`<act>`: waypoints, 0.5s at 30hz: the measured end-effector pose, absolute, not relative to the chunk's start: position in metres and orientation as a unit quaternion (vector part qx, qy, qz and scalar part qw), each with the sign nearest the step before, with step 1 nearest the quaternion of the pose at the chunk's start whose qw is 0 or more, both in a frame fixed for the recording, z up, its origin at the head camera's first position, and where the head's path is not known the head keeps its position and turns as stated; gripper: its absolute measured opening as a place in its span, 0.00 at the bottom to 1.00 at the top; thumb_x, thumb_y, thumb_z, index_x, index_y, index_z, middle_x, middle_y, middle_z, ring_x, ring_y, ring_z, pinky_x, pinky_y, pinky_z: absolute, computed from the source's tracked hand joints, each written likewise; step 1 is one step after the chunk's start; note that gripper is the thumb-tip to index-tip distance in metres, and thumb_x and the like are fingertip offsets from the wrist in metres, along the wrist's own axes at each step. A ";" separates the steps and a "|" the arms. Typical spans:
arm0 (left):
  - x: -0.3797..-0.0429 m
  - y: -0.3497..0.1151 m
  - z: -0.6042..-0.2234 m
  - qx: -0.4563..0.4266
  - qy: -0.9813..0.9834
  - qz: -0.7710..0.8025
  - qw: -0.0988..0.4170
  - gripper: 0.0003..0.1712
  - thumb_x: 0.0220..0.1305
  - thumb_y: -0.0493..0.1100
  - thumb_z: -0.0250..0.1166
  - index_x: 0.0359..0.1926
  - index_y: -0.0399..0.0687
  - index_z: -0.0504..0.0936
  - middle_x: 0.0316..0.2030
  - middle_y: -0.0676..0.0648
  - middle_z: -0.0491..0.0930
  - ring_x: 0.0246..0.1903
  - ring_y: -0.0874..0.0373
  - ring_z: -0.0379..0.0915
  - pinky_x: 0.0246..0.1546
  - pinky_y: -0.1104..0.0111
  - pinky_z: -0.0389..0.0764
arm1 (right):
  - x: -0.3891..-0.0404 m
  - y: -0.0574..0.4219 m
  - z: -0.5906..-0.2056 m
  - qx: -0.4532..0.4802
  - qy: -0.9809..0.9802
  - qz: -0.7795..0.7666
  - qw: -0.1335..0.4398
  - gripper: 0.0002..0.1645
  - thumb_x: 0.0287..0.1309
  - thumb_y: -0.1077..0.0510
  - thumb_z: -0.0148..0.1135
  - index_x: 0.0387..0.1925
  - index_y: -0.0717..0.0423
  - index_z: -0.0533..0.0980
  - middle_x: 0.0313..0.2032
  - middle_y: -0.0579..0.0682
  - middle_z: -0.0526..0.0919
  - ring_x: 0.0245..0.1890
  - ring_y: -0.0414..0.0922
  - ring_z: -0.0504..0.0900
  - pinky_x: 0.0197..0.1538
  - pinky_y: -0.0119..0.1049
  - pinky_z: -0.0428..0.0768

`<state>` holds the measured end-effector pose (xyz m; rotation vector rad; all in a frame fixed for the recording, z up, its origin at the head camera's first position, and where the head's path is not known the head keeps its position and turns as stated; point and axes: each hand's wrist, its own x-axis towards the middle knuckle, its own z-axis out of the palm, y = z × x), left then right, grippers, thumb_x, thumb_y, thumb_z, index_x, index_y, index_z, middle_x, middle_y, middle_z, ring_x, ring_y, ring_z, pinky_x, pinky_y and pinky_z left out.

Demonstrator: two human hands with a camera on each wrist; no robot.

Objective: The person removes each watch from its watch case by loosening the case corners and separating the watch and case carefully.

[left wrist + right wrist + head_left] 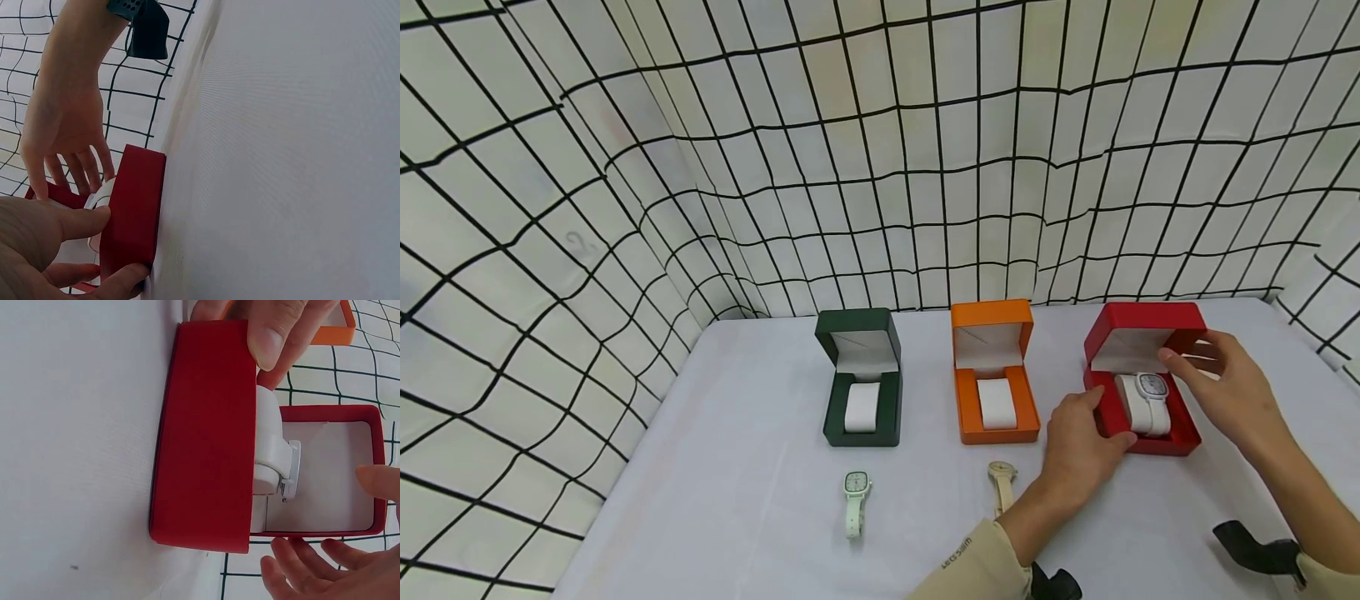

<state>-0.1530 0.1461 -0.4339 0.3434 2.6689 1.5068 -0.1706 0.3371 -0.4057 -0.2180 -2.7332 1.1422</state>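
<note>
A red watch box (1183, 433) stands with its lid raised at the right of the table. On its white cushion sits a white watch (1152, 387), fastened round it. My left hand (1078, 446) grips the front left of the box base, thumb at the front and fingers over the side rim. My right hand (1232, 387) is at the right side of the red lid (331, 414). Its thumb overlaps the lid's edge and the other fingers, spread and gently bent, lie along the outside.
An orange watch box (968, 425) and a dark green watch box (891, 417) stand open with white cushions. A pale green watch (855, 500) and a beige watch (1002, 479), partly behind my left forearm, lie in front. Black wire mesh (850, 183) stands behind the table.
</note>
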 end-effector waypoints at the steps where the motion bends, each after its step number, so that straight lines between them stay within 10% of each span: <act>1: -0.153 0.146 -0.434 0.111 0.865 0.488 0.028 0.36 0.59 0.43 0.79 0.68 0.51 0.78 0.53 0.55 0.83 0.52 0.73 0.72 0.48 0.80 0.82 | -0.169 0.337 -0.406 -0.077 -0.917 0.379 0.093 0.49 0.74 0.43 0.57 0.78 0.70 0.51 0.69 0.79 0.65 0.64 0.77 0.68 0.52 0.62 0.85; 6: -0.153 0.147 -0.434 0.108 0.865 0.489 0.030 0.35 0.59 0.43 0.79 0.67 0.51 0.79 0.53 0.56 0.83 0.52 0.72 0.72 0.47 0.80 0.82 | -0.162 0.333 -0.406 -0.096 -0.915 0.368 0.137 0.41 0.73 0.47 0.60 0.72 0.70 0.61 0.64 0.76 0.71 0.60 0.73 0.73 0.32 0.15 0.65; 15: -0.152 0.147 -0.433 0.107 0.867 0.485 0.032 0.34 0.59 0.44 0.78 0.67 0.51 0.79 0.53 0.56 0.82 0.52 0.72 0.72 0.47 0.80 0.82 | -0.156 0.331 -0.413 -0.044 -0.929 0.333 0.157 0.21 0.69 0.53 0.66 0.54 0.65 0.76 0.52 0.70 0.80 0.46 0.61 0.78 0.34 0.09 0.64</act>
